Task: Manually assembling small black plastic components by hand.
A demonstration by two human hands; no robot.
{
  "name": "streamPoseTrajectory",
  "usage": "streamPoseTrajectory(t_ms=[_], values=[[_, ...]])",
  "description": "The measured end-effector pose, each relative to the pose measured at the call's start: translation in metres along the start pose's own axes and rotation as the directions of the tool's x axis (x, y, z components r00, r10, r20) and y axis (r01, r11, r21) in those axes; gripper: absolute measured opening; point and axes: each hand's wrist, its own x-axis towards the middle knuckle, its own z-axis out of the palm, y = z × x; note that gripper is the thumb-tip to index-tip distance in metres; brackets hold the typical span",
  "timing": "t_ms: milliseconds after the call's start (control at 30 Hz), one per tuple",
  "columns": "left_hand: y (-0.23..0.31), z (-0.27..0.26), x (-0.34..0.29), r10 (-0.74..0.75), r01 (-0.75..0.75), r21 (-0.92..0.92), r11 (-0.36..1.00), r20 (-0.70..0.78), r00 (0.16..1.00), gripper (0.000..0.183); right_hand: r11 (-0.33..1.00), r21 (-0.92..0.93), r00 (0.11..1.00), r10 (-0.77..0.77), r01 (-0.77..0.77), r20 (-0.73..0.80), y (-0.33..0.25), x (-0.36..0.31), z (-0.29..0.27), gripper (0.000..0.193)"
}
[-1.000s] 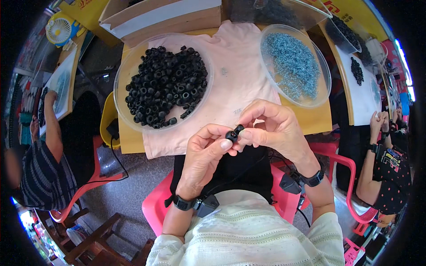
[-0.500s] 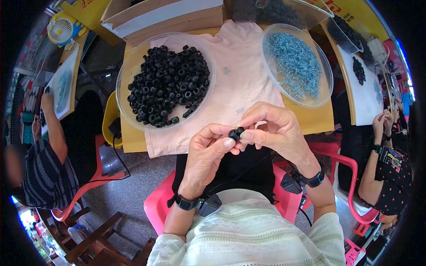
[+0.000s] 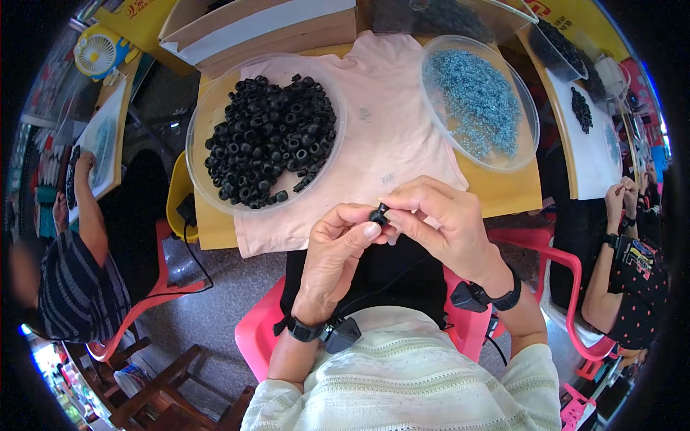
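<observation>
My left hand (image 3: pixel 335 258) and my right hand (image 3: pixel 440 223) meet just below the table's front edge, both pinching one small black rubber ring (image 3: pixel 379 213) between thumbs and fingertips. Further up on the left stands a clear round dish (image 3: pixel 208 115) heaped with several black rubber rings (image 3: pixel 269 140). At the upper right a second clear dish (image 3: pixel 528 140) holds a pile of small blue-grey metal parts (image 3: pixel 476 100). Both dishes rest on a pale pink cloth (image 3: pixel 388 136) spread over the yellow table (image 3: pixel 503 194).
A cardboard box (image 3: pixel 251 25) lies at the table's far edge. A person in a striped shirt (image 3: pixel 68 287) works at the left, another in a dotted top (image 3: pixel 636 280) at the right. Pink plastic chairs (image 3: pixel 251 330) surround me. A small yellow fan (image 3: pixel 100 54) sits upper left.
My hands stay together on the black ring, with only small finger shifts. The view has drifted slightly.
</observation>
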Motion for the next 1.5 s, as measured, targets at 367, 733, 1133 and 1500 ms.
streamPoseTrajectory(t_ms=[367,733,1133,1500], values=[[-0.001,0.011,-0.001,-0.116,0.118,-0.121,0.986,0.028,0.993,0.011,0.944,-0.300,0.983,-0.169,0.138,-0.078,0.002,-0.010,0.009,0.039],[-0.005,0.035,-0.009,-0.001,0.011,0.237,0.971,-0.045,0.999,0.021,0.906,-0.352,0.956,-0.281,0.237,-0.080,0.006,-0.010,0.004,0.030],[0.004,0.030,-0.006,-0.002,0.015,0.370,0.929,-0.035,0.999,0.025,0.959,-0.254,0.983,-0.154,0.125,-0.096,-0.006,-0.009,-0.005,0.026],[0.097,-0.002,-0.010,0.661,-0.193,0.892,0.409,-0.144,0.736,0.015,0.829,-0.532,0.869,-0.127,-0.172,-0.478,-0.040,0.154,-0.127,0.029]])
